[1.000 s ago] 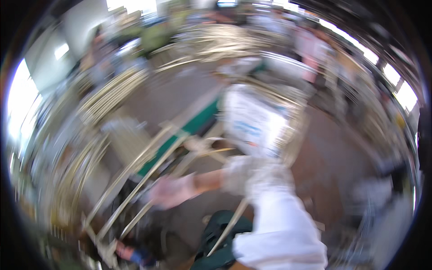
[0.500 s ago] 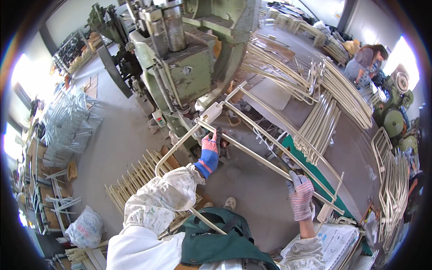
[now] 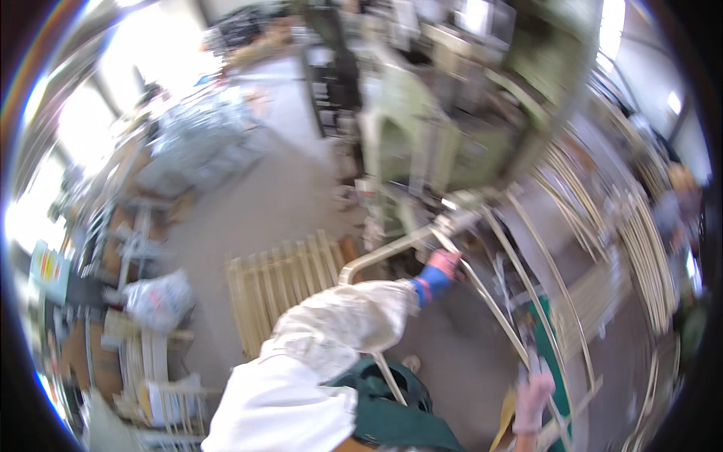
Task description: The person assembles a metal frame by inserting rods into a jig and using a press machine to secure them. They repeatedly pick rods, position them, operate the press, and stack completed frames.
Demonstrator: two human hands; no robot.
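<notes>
A gloved left hand (image 3: 444, 265) grips a bent metal tube frame (image 3: 392, 252) near a green machine (image 3: 422, 143). The right hand (image 3: 533, 392) clasps the frame's lower rail. Swung carelessly, the long frame could strike the machine.

We are looking down from head height through one wide fisheye view, facing a blurred green metal machine (image 3: 422, 143) and grey concrete floor (image 3: 279, 203) close below
</notes>
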